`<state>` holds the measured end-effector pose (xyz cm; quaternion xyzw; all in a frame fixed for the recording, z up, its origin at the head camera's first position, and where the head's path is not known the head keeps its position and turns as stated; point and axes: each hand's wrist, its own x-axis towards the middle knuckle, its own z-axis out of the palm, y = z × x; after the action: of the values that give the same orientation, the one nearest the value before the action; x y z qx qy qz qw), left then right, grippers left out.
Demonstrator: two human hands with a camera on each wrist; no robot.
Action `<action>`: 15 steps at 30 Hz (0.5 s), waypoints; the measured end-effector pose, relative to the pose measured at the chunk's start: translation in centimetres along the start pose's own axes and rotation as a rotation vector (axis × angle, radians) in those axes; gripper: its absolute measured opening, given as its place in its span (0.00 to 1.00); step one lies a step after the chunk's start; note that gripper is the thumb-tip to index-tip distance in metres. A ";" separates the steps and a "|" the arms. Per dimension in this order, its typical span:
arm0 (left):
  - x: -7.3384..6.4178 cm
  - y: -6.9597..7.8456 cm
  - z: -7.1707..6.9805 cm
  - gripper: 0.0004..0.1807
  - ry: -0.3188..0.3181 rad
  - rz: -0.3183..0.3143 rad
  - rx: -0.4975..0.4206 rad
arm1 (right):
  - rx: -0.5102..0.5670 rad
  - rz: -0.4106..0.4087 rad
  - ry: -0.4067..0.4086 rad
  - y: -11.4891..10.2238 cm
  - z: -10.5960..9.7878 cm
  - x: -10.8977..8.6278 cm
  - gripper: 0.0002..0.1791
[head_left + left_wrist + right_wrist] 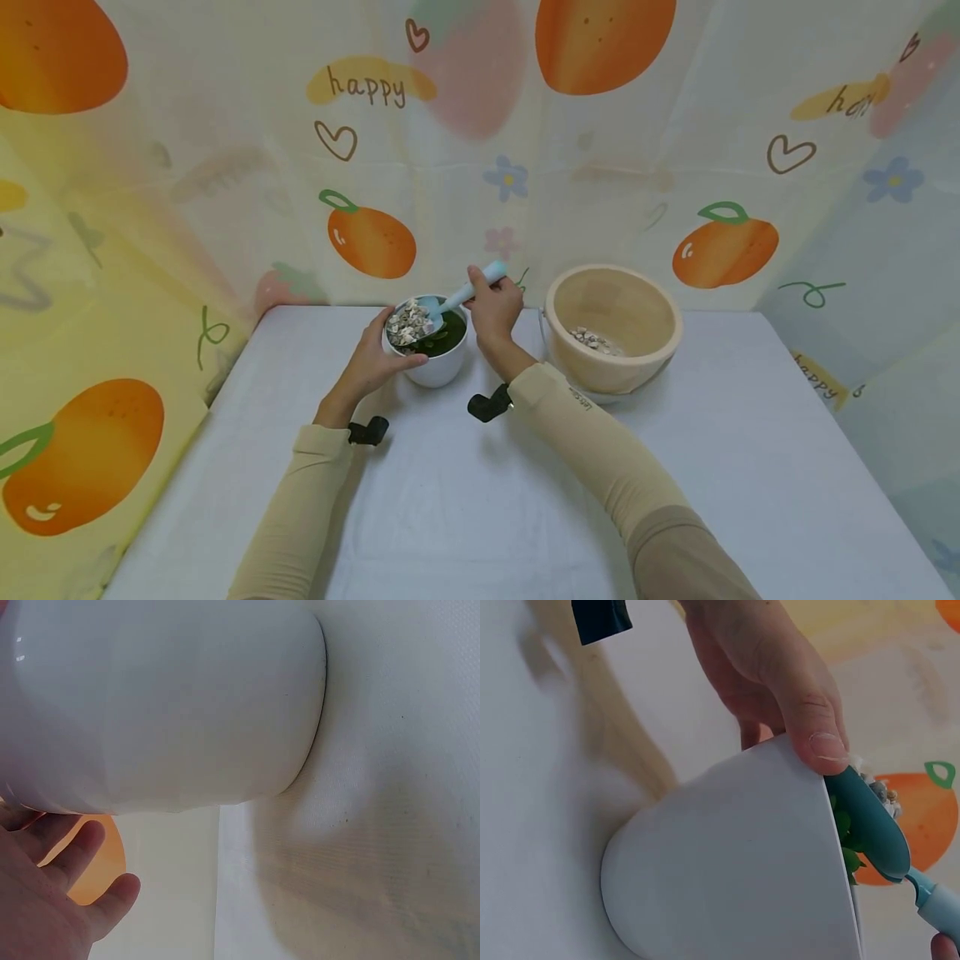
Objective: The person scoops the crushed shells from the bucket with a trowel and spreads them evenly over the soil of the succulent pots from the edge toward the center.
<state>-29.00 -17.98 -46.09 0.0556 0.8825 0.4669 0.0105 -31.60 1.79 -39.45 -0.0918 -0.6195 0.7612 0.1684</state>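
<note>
A white flowerpot (437, 372) with a green plant (452, 332) in it stands on the table. My left hand (370, 360) holds its left side, thumb at the near rim and fingers along the far side. In the right wrist view, the left thumb tip lies at the rim of the pot (727, 859). My right hand (495, 313) grips the handle of a light blue trowel (468, 292). Its blade (876, 825) is over the pot's mouth, tilted and loaded with grey-white pebbles (410, 323), close above the green leaves (844, 829).
Right of the pot stands a large beige bucket (611, 371) with more pebbles (596, 341) on its bottom. A white cloth covers the table (450, 517). Behind it hangs a curtain (600, 192) printed with oranges. A black wrist camera (489, 403) sits at each wrist.
</note>
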 end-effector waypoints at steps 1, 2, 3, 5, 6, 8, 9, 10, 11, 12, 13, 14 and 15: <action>0.0 0.0 0.0 0.63 0.000 0.000 -0.001 | -0.003 -0.002 -0.002 0.0 0.0 -0.1 0.15; 0.0 0.0 0.0 0.63 0.000 0.001 -0.002 | -0.008 -0.004 -0.001 0.0 0.1 -0.1 0.15; 0.0 0.0 0.0 0.63 0.000 0.002 -0.003 | -0.013 -0.006 0.002 0.0 0.1 -0.2 0.15; 0.0 0.0 0.0 0.63 -0.001 0.003 -0.009 | -0.016 -0.007 0.006 -0.1 0.2 -0.3 0.15; -0.1 0.0 0.0 0.63 -0.001 0.003 -0.012 | -0.018 -0.007 0.007 0.0 0.2 -0.3 0.15; -0.1 0.0 0.0 0.63 0.000 0.003 -0.014 | -0.023 -0.014 0.010 0.0 0.3 -0.3 0.14; -0.1 0.0 0.0 0.63 0.002 0.002 -0.015 | -0.024 -0.018 0.010 0.0 0.3 -0.3 0.14; -0.2 0.1 0.0 0.63 0.003 0.000 -0.014 | -0.026 -0.020 0.008 0.0 0.3 -0.3 0.14; -0.2 0.1 0.0 0.63 0.005 -0.001 -0.012 | -0.026 -0.024 0.006 0.0 0.4 -0.3 0.14; -0.2 0.1 0.0 0.63 0.006 -0.002 -0.010 | -0.027 -0.027 0.004 0.0 0.4 -0.3 0.14; -0.2 0.1 0.1 0.63 0.007 -0.002 -0.008 | -0.027 -0.030 0.001 0.0 0.4 -0.3 0.14; -0.3 0.2 0.1 0.63 0.008 -0.001 -0.006 | -0.025 -0.030 -0.002 0.0 0.3 -0.3 0.15; -0.3 0.2 0.1 0.63 0.009 0.000 -0.004 | -0.023 -0.027 -0.003 0.0 0.3 -0.3 0.15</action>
<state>-28.71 -17.86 -46.00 0.0535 0.8817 0.4687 0.0065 -31.44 1.39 -39.43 -0.0843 -0.6297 0.7518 0.1766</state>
